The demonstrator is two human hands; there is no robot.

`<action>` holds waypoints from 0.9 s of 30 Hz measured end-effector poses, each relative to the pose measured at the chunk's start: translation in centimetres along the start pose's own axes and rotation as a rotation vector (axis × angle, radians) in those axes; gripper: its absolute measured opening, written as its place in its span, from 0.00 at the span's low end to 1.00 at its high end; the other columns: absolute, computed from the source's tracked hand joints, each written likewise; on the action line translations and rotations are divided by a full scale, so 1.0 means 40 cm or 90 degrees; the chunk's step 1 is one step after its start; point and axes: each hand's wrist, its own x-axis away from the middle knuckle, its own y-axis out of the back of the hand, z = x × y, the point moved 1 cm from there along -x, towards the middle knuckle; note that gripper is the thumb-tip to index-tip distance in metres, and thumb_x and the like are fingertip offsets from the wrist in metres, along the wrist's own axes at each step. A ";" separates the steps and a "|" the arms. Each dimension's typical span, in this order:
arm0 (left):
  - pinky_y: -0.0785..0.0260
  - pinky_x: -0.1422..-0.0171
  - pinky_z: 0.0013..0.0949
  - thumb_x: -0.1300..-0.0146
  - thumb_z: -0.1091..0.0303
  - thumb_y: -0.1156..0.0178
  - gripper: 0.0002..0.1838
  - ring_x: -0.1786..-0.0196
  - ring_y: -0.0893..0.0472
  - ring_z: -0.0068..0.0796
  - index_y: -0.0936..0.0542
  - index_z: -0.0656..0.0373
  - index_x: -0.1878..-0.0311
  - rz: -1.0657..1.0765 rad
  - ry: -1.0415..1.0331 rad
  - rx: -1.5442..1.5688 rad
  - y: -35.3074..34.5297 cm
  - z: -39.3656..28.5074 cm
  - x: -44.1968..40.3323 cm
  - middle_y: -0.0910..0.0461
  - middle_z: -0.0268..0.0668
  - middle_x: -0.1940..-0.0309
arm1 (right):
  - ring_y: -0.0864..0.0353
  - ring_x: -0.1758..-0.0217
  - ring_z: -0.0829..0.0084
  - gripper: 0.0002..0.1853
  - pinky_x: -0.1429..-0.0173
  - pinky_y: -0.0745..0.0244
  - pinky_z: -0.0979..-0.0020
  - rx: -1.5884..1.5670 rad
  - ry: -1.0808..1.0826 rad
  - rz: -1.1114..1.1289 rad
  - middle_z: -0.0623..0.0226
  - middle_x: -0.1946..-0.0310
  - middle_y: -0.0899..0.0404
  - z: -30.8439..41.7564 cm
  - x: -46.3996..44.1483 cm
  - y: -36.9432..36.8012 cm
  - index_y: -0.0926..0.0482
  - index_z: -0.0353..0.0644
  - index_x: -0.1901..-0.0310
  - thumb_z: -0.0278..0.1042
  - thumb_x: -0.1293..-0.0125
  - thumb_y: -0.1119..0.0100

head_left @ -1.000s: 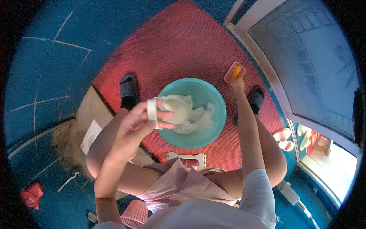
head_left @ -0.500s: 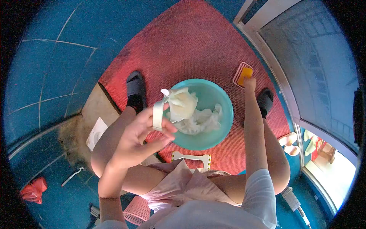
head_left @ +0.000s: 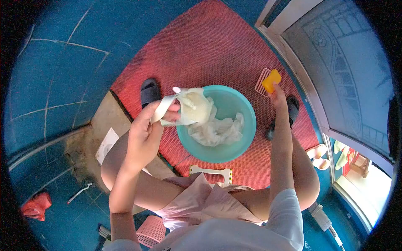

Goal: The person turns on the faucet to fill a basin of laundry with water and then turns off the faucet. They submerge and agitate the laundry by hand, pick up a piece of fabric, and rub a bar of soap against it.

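My left hand (head_left: 147, 136) grips a cream-white cloth item (head_left: 194, 108) with a broad band, its rounded part hanging over the left side of a turquoise basin (head_left: 253, 125). I cannot make out exactly what kind of item it is. Inside the basin lies a crumpled wet white cloth (head_left: 222, 130). Off to the right, my right hand (head_left: 277, 96) is closed on a yellow bar of soap (head_left: 272, 81). The soap is just over the edge of a pink slotted soap dish (head_left: 261, 83) on the red mat.
Red matting (head_left: 201, 46) covers the floor. A small white stool (head_left: 211, 171) stands between my legs and the basin. A pink perforated basket (head_left: 150, 231), a red plastic bag (head_left: 37, 207) and a white brush (head_left: 79, 193) lie left. Slippers (head_left: 319, 157) sit near the doorway.
My right hand has picked the soap up out of its dish. My left hand has turned and shifted left and up, with the cloth item's band now wrapped across the fingers.
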 end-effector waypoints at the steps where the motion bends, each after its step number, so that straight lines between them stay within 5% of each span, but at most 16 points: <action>1: 0.37 0.45 0.30 0.47 0.89 0.67 0.24 0.51 0.26 0.30 0.38 0.69 0.45 -0.001 -0.002 -0.001 0.000 0.001 -0.003 0.31 0.42 0.51 | 0.28 0.51 0.69 0.17 0.46 0.32 0.69 -0.021 0.026 0.050 0.64 0.55 0.27 0.029 0.038 -0.031 0.33 0.39 0.50 0.35 0.39 0.48; 4: 0.40 0.40 0.38 0.39 0.79 0.64 0.18 0.43 0.32 0.43 0.39 0.69 0.45 -0.042 0.010 0.170 -0.024 -0.018 0.002 0.37 0.51 0.44 | 0.30 0.48 0.69 0.19 0.44 0.35 0.68 -0.036 0.034 0.144 0.64 0.53 0.28 0.078 0.059 -0.080 0.35 0.38 0.48 0.36 0.40 0.48; 9: 0.41 0.40 0.43 0.35 0.66 0.63 0.20 0.46 0.29 0.44 0.37 0.71 0.46 -0.020 0.054 0.276 -0.021 -0.007 0.004 0.34 0.51 0.46 | 0.31 0.47 0.68 0.21 0.41 0.38 0.66 -0.043 0.021 0.278 0.64 0.52 0.30 0.150 0.112 -0.246 0.36 0.38 0.48 0.38 0.40 0.47; 14: 0.35 0.48 0.34 0.35 0.56 0.61 0.23 0.57 0.23 0.33 0.24 0.68 0.65 0.133 0.140 0.292 -0.010 -0.013 0.019 0.22 0.46 0.61 | 0.31 0.48 0.66 0.20 0.43 0.36 0.65 0.041 0.042 0.274 0.62 0.52 0.30 0.270 0.278 -0.481 0.36 0.37 0.47 0.37 0.39 0.51; 19: 0.32 0.61 0.29 0.36 0.52 0.58 0.29 0.70 0.24 0.29 0.24 0.64 0.84 0.105 0.111 0.244 -0.030 -0.022 0.036 0.20 0.40 0.71 | 0.30 0.52 0.67 0.19 0.45 0.35 0.64 0.009 0.042 0.390 0.63 0.56 0.29 0.381 0.367 -0.590 0.36 0.37 0.49 0.39 0.38 0.54; 21: 0.32 0.66 0.30 0.39 0.57 0.51 0.21 0.75 0.23 0.34 0.23 0.64 0.80 0.114 0.171 -0.167 -0.028 -0.048 0.038 0.21 0.42 0.75 | 0.30 0.52 0.66 0.19 0.45 0.35 0.62 -0.013 0.036 0.475 0.62 0.56 0.29 0.409 0.415 -0.616 0.35 0.38 0.50 0.40 0.39 0.53; 22: 0.32 0.66 0.30 0.39 0.57 0.51 0.21 0.75 0.23 0.34 0.23 0.64 0.80 0.117 0.169 -0.169 -0.031 -0.040 0.044 0.21 0.42 0.75 | 0.30 0.56 0.70 0.19 0.49 0.34 0.66 0.024 0.056 0.463 0.64 0.60 0.29 0.416 0.449 -0.629 0.35 0.38 0.49 0.40 0.38 0.55; 24: 0.32 0.68 0.35 0.44 0.65 0.45 0.11 0.74 0.23 0.43 0.23 0.64 0.75 0.041 -0.085 -0.494 -0.040 -0.019 0.049 0.22 0.46 0.76 | 0.30 0.59 0.73 0.20 0.53 0.33 0.70 0.057 0.074 0.447 0.66 0.65 0.29 0.422 0.513 -0.647 0.36 0.37 0.47 0.40 0.37 0.57; 27: 0.32 0.66 0.41 0.48 0.69 0.43 0.07 0.69 0.24 0.48 0.23 0.62 0.68 -0.043 -0.186 -0.497 -0.054 0.006 0.058 0.24 0.48 0.76 | 0.30 0.61 0.74 0.20 0.55 0.32 0.71 0.113 0.076 0.406 0.67 0.65 0.29 0.415 0.604 -0.661 0.35 0.38 0.48 0.41 0.38 0.56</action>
